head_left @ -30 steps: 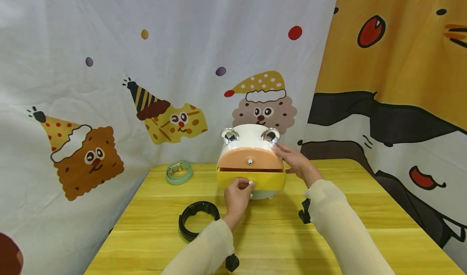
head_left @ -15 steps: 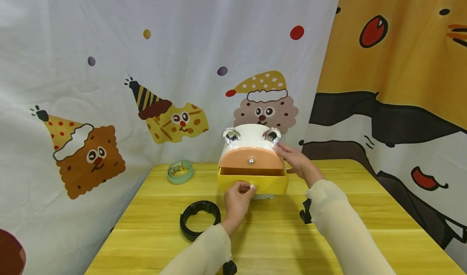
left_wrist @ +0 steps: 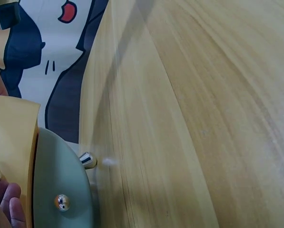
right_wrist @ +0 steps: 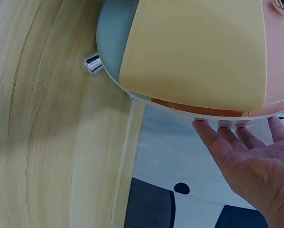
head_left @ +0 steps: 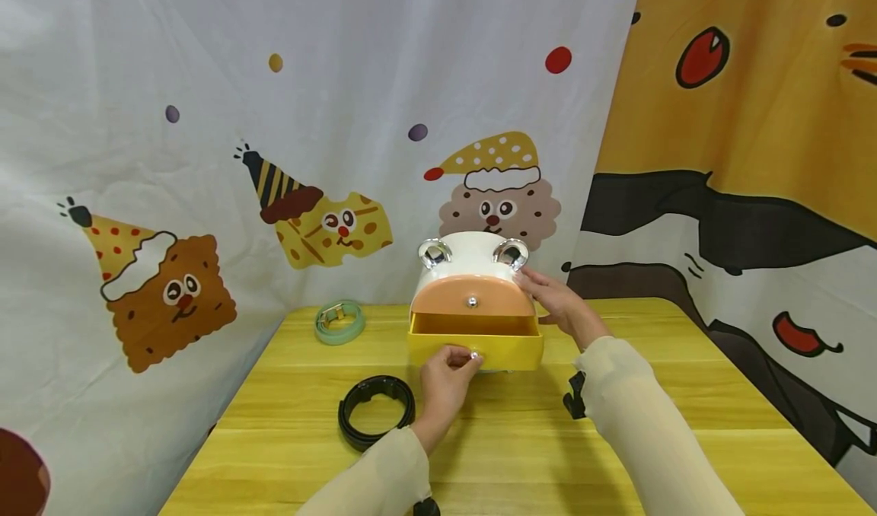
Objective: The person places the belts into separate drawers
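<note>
A small cabinet point(head_left: 470, 251) with a white shell and two silver ring ears stands toward the back of the table. Its yellow middle drawer point(head_left: 510, 352) is pulled well out, and the part of the inside that shows has nothing in it. My left hand point(head_left: 444, 390) pinches that drawer's silver knob point(head_left: 476, 356). The orange upper drawer point(head_left: 438, 299) is closed. Below, the grey-green drawer point(left_wrist: 61, 166) is closed too, seen in the left wrist view. With fingers fairly straight, my right hand point(right_wrist: 256, 161) rests its fingertips against the cabinet's right side.
A coiled black belt point(head_left: 348, 425) lies to the left of my left forearm. Farther back on the left is a coiled green belt point(head_left: 340, 333) with a gold buckle. Behind the wooden table point(head_left: 274, 394) hangs a printed cloth point(head_left: 342, 105).
The yellow drawer has come farther out toward me, its knob held in my left hand. My right hand has stayed against the cabinet's side.
</note>
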`<control>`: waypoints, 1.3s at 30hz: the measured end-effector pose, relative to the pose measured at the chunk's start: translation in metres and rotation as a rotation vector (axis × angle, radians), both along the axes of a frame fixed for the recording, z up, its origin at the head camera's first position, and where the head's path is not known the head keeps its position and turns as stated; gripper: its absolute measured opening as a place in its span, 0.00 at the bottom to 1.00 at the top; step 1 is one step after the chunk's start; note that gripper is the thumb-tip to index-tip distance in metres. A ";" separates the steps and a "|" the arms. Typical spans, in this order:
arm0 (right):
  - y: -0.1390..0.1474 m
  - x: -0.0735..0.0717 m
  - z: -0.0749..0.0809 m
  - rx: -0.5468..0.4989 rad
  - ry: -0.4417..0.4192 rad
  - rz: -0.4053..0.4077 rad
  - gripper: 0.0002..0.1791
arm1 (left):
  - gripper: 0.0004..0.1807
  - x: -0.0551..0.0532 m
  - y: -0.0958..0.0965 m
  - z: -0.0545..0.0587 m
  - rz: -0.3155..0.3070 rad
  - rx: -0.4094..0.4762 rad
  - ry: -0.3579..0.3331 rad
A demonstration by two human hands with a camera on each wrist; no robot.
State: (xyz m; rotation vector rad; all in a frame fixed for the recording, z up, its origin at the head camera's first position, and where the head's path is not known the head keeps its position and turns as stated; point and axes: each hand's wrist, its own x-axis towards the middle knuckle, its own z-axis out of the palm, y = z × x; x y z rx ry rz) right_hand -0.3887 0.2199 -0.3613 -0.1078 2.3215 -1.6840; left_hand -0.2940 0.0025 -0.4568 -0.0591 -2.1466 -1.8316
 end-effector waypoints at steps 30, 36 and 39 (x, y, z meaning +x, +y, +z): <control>0.001 0.001 0.002 0.008 -0.001 -0.003 0.42 | 0.07 0.024 -0.007 0.005 -0.049 -0.036 -0.029; 0.001 0.001 0.002 0.011 -0.005 -0.003 0.43 | 0.08 0.027 -0.008 0.004 -0.048 -0.050 -0.032; 0.001 0.001 0.002 0.011 -0.007 -0.004 0.43 | 0.08 0.028 -0.008 0.004 -0.050 -0.042 -0.036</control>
